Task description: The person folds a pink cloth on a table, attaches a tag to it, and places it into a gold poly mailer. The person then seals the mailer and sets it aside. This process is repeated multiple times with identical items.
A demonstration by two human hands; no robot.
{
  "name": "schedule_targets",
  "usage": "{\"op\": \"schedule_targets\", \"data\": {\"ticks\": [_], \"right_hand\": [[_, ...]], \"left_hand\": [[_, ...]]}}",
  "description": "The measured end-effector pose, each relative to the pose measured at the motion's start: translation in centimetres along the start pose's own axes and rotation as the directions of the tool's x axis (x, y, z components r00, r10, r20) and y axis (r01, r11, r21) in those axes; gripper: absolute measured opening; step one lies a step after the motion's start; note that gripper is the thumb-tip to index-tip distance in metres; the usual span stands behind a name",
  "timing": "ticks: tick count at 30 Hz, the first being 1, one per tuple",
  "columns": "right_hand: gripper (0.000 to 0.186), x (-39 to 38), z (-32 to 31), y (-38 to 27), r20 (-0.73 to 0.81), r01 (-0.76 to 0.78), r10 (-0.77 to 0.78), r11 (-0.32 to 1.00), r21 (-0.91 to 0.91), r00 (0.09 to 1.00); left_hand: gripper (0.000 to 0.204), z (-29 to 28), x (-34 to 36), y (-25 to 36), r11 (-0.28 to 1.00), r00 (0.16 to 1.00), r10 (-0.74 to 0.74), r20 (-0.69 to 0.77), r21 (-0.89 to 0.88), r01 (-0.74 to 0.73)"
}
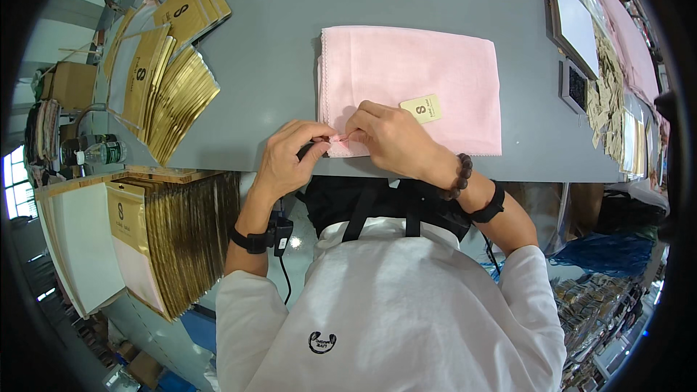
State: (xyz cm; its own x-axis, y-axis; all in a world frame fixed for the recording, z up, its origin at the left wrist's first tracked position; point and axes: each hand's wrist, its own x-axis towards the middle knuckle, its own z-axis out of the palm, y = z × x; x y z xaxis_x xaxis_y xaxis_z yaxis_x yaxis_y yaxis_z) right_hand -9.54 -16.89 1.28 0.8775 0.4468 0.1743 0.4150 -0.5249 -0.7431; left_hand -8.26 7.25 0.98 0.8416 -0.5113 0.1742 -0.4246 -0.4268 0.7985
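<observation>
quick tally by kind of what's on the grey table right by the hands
folded pink cloth: 1
beige paper tag on the cloth: 1
dark tool in the left hand: 1
fanned stack of gold packets: 1
total: 4
The right hand pinches the cloth's near edge.

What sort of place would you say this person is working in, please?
Probably a textile packing workshop: a folded pink cloth with a small cream tag lies on the grey table, beside stacked gold flat pouches.

Grey table (290, 43), pink cloth (414, 80) (folded), gold pouches (163, 94)
</observation>
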Motion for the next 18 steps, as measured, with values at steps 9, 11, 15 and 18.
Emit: {"op": "schedule_targets", "data": {"ticks": [9,11,15,18], "right_hand": [[0.009,0.2,0.3,-0.4,0.009,0.031,-0.031,0.999,-0.031,0.999],[0.008,0.3,0.3,-0.4,0.0,0.018,-0.018,1.0,-0.018,1.0],[0.007,0.4,0.6,-0.2,0.009,0.005,-0.005,0.999,-0.032,1.0],[0.008,0.5,1.0,-0.1,-0.002,0.056,-0.056,0.997,-0.051,0.998]], "left_hand": [[0.015,0.7,0.1,-0.8,0.993,0.994,0.105,-0.033,0.062,-0.103],[0.013,0.9,0.1,-0.9,0.995,0.995,0.092,-0.046,0.053,-0.089],[0.011,0.9,0.1,-0.9,0.997,0.997,0.064,-0.051,0.042,-0.062],[0.011,1.1,0.2,-0.9,0.998,0.998,0.049,-0.049,0.049,-0.047]]}}
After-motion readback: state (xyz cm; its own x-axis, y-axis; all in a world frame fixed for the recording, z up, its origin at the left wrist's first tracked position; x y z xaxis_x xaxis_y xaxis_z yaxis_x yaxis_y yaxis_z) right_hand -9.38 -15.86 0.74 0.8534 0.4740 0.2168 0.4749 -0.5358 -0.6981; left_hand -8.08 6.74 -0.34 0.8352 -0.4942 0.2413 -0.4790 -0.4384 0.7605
